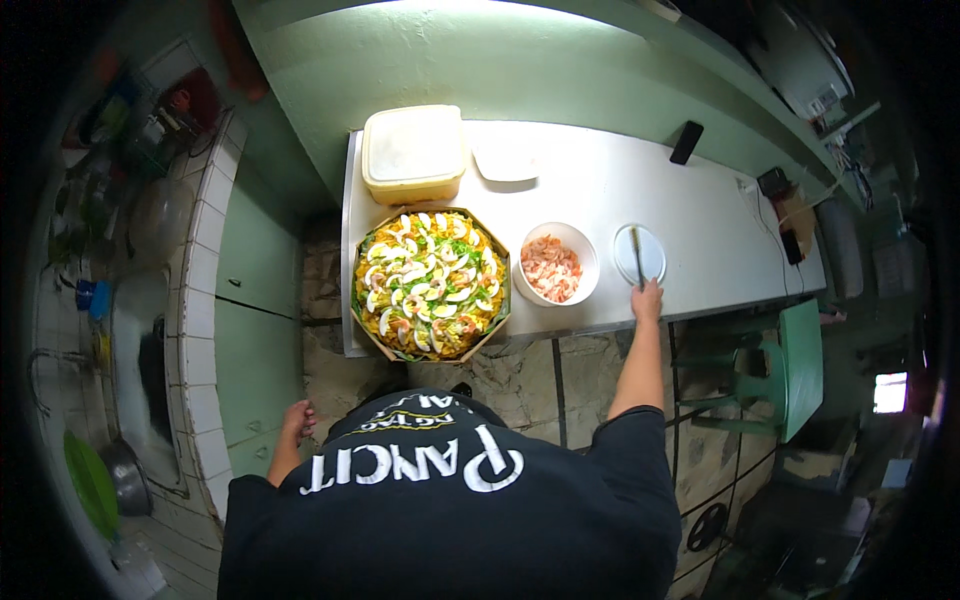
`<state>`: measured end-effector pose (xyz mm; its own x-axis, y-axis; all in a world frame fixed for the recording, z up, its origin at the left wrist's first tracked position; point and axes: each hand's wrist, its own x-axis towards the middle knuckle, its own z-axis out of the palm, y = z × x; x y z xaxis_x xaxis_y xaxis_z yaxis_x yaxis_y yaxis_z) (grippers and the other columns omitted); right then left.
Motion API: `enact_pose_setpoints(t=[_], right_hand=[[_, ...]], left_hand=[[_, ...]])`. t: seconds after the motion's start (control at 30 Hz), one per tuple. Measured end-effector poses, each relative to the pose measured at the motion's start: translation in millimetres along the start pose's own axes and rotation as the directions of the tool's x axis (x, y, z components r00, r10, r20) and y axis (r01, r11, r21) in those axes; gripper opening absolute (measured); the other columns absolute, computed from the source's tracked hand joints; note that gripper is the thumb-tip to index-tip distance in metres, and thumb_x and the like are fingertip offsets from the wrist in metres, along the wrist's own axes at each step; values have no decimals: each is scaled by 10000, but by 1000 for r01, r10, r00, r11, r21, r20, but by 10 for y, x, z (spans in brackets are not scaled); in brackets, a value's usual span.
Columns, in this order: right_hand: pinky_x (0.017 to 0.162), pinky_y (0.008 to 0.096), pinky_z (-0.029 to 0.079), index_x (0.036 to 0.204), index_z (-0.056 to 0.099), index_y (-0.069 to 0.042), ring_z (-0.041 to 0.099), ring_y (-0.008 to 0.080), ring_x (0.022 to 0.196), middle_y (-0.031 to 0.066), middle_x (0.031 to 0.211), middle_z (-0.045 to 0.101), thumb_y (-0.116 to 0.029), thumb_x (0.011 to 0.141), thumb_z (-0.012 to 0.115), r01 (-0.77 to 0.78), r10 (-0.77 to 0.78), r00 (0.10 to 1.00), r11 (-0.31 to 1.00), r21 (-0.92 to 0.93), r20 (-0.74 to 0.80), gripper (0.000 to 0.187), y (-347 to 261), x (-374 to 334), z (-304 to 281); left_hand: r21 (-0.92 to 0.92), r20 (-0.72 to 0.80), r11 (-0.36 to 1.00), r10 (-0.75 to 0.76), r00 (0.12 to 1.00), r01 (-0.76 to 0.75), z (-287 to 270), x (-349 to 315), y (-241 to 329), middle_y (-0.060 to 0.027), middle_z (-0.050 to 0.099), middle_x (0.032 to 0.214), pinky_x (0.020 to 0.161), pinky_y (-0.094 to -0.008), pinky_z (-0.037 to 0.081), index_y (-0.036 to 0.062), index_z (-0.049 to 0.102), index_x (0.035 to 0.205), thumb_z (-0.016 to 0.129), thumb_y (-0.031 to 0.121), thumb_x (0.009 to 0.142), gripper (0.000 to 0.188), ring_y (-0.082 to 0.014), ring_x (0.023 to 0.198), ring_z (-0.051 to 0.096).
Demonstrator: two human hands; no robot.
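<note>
At the table's front edge, my right hand (647, 298) is closed on the near end of a slim dark utensil (636, 250), its exact kind unclear. The utensil's far end rests over a round white lid (650, 248). Left of the lid stands a white tub (592, 268) of pinkish-orange shrimp (552, 270). Farther left is an eight-sided tray (503, 322) heaped with yellow noodles (375, 300), sliced boiled eggs and chopped greens. My left hand (298, 418) hangs low beside my body with its fingers curled, away from the table.
Behind the tray stand a lidded yellowish container (413, 155) and a shallow white dish (506, 163) on the white table (600, 165). A black phone-like object (686, 142) leans at the wall. A green chair (765, 370) stands right; a tiled sink counter (200, 330) runs left.
</note>
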<state>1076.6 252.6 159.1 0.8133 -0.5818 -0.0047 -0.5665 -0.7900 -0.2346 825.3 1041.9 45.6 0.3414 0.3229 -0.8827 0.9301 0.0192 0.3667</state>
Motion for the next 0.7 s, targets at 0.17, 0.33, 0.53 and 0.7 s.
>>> enact_pose_setpoints(t=[0.17,0.33,0.53,0.7], right_hand=[[1046,467,354,1236,558,-92,418,356,1236,143,1343,456,-161,855,633,43,-43,997,999,2,-67,394,-86,-171,431],[936,456,392,1076,578,-31,480,347,1110,150,1181,516,-173,854,647,215,-217,963,976,-31,-163,272,-147,-202,263],[857,443,440,1017,571,-29,562,359,953,177,1014,603,-229,914,593,387,-310,820,919,68,-481,226,-17,152,-82],[764,442,466,953,551,-1,600,371,869,204,922,623,-280,954,548,315,-109,892,846,431,-438,279,-429,-4,-665]], left_hand=[[-42,-81,996,-83,993,79,-160,-243,-593,4,561,907,629,-363,462,202,524,1236,456,366,954,333,-169,741,549],[-139,-99,976,-181,979,166,-131,-283,-1234,-18,565,840,586,-333,462,128,540,1187,463,303,953,302,-168,684,544],[-192,-47,971,-151,987,139,-119,9,-1398,-32,557,798,564,-326,453,66,552,1135,489,277,944,292,-168,670,541],[51,-74,995,-77,994,81,-19,-259,-728,-11,537,824,561,-363,434,118,542,1149,504,348,933,317,-178,699,536]])
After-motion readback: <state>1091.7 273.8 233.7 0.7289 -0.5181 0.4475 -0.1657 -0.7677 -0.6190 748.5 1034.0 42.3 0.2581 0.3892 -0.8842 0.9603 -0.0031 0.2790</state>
